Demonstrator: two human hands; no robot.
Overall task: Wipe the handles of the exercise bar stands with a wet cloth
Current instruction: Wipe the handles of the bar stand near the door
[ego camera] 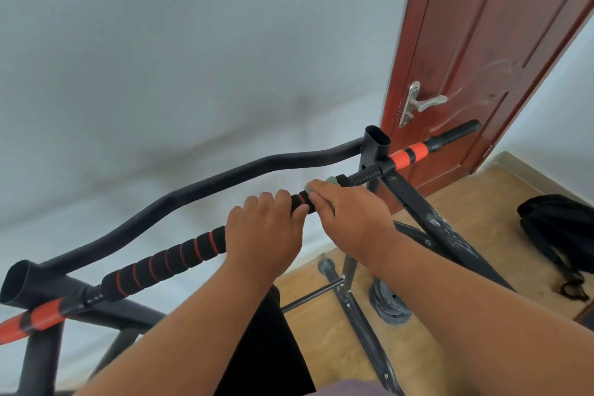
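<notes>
The foam-padded handle (pixel 167 262) of the exercise bar stand, black with thin red rings, runs diagonally across the middle of the view between two dark upright tubes, in front of a curved black pull-up bar (pixel 193 190) and a pale wall. Wiping appears to be under way on this handle, near its right end, where the foam gives way to a ribbed black section and then an orange-banded grip (pixel 409 153).

The left hand (pixel 265 231) is wrapped over the foam from above, fingers curled down the far side and thumb tucked toward the right; it seems to steady the bar and holds nothing else. The right hand (pixel 350 212) sits just beside it, almost touching, fingers closed around the handle with a small pale green cloth (pixel 321 185) bunched under them; only bits of the fabric peek out above the knuckles, so how much of it wraps the bar cannot be told.

The long stretch of foam to the left of the left hand likely remains to be done, though its cleanliness cannot be judged. The next move probably calls for sliding or twisting the cloth along the foam with firm pressure, the left hand shifting aside to clear the way. A reddish door (pixel 466 51) stands behind, and a black bag (pixel 559 228) lies on the wooden floor (pixel 450 331).
</notes>
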